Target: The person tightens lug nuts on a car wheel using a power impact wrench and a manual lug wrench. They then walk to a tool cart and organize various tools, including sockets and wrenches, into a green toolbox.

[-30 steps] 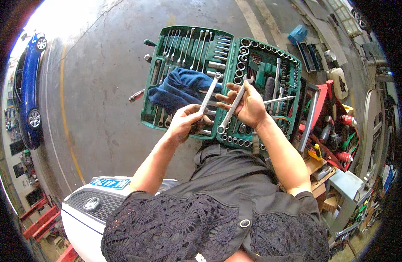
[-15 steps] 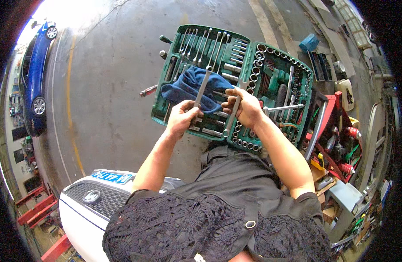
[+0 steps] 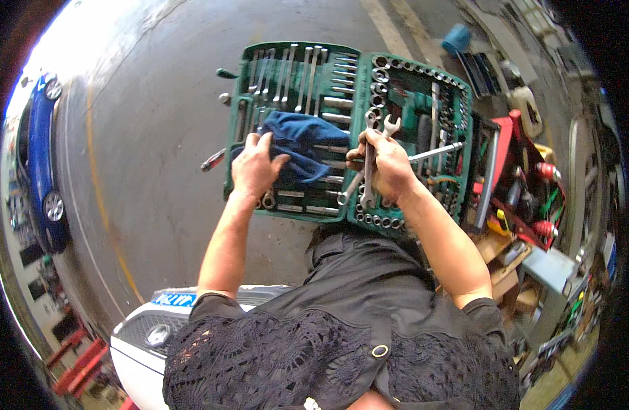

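Note:
An opened green tool case (image 3: 297,212) lies in front of me, with sockets and wrenches set in its slots. My right hand (image 3: 391,167) is closed around two combination wrenches: one wrench (image 3: 369,158) stands nearly upright in the picture, the other wrench (image 3: 392,125) slants behind it, its open jaw above my fingers. My left hand (image 3: 256,167) has its fingers apart and holds nothing, over the left half of the case. It is beside a crumpled blue cloth (image 3: 297,140), perhaps touching its edge. A row of wrenches (image 3: 287,75) fills the case's upper left.
A ratchet handle (image 3: 436,152) lies across the right half of the case. Red-handled tool (image 3: 213,160) sticks out at the left. A red tool cart (image 3: 509,130) stands right, a white car (image 3: 133,342) behind left, a blue car (image 3: 43,164) far left.
The wrench that was in my left hand is now in my right hand with the other one. My left hand has let go and moved left, its fingers spread.

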`<state>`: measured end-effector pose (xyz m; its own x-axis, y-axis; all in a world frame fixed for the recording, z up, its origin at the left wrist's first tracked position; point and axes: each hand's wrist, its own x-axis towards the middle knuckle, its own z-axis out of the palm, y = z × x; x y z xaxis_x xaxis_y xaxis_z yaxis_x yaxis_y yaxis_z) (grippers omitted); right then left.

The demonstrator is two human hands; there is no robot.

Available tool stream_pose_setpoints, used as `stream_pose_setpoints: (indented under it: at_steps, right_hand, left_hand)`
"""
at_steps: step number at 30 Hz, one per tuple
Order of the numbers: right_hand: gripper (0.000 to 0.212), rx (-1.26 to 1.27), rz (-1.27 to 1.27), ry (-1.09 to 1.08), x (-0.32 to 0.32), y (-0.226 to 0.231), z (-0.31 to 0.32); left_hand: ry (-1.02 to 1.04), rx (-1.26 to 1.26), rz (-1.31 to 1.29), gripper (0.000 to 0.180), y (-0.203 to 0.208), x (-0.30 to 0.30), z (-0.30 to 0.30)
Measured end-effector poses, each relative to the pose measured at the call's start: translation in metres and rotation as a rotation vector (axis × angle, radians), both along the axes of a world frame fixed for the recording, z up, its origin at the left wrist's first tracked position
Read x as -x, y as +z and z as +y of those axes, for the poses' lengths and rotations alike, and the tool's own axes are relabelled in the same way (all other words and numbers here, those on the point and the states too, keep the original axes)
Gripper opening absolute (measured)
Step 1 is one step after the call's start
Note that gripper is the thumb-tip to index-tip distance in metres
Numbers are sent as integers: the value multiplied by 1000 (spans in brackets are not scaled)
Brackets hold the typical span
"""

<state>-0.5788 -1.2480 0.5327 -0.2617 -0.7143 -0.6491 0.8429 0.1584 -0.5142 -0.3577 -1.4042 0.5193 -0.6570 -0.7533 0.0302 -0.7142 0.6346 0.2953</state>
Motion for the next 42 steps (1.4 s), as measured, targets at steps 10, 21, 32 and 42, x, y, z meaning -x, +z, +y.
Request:
stream_pose_setpoints:
  at_steps: [10, 21, 32, 42]
  right_hand:
    - [24, 178, -189, -298, 11, 60, 88]
    - [29, 272, 526, -606, -4, 120, 289]
    - [32, 3, 503, -1051, 15, 98, 521]
    - [27, 356, 618, -1411, 53, 150, 610]
  left_hand:
    - [-95, -895, 880, 11, 123, 48, 52]
    - [-1056, -902, 331, 55, 143, 189, 282]
    - [-1746, -1096, -37, 34, 123, 248, 475]
    - [-901, -1171, 74, 22, 119, 231, 405]
